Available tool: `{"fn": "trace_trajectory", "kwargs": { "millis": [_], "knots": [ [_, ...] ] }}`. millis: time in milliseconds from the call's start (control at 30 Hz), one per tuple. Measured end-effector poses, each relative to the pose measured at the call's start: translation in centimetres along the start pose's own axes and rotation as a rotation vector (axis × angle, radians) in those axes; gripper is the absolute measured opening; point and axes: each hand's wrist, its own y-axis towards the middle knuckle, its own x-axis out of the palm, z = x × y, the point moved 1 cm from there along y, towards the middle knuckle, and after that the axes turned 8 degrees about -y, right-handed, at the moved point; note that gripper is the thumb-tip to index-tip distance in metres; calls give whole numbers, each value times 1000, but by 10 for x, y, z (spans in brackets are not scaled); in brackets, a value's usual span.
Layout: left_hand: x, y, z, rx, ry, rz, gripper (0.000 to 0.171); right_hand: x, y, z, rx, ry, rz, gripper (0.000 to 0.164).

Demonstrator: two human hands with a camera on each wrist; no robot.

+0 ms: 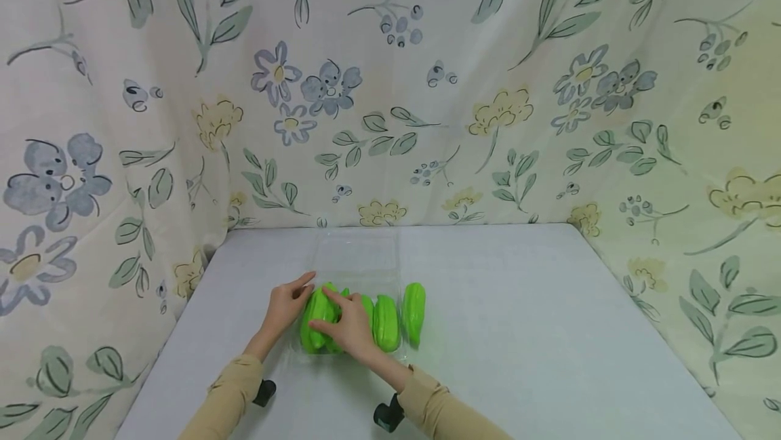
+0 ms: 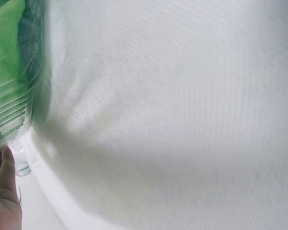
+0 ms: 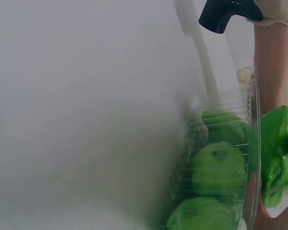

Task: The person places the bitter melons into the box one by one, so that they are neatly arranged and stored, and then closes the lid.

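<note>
A clear ribbed plastic box (image 2: pixel 12 112) holds several long, ridged, bright green vegetables (image 1: pixel 386 323), side by side. My right hand (image 1: pixel 354 328) pinches one such green vegetable (image 3: pixel 274 160) between thumb and fingers at the box's left end, above the rim in the right wrist view. At the left side of the box is my left hand (image 1: pixel 287 304), its fingertips touching the outer wall in the left wrist view, fingers nearly straight. Another green vegetable (image 1: pixel 414 312) lies on the table just right of the box.
The box's clear lid (image 1: pixel 356 251) lies folded back flat behind it. A white table (image 1: pixel 518 331) stretches out on both sides, with a floral curtain (image 1: pixel 390 87) hanging behind. Black wrist cameras (image 1: pixel 388 415) stick out below the cuffs.
</note>
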Motion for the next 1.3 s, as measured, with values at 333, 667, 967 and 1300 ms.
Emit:
{"fn": "trace_trajectory", "kwargs": {
  "millis": [333, 667, 967, 1300],
  "knots": [
    [0, 0, 0, 2, 5, 2, 32, -2, 0, 2, -24, 25, 12, 63],
    [0, -1, 1, 0, -2, 1, 32, -7, -1, 5, -43, 109, -18, 61],
    [0, -2, -1, -12, -18, -2, 32, -12, 0, 10, -9, 185, -43, 59],
    [0, -2, 0, -12, -2, -6, 33, -28, -4, 14, 17, 209, -94, 60]
  ]
}}
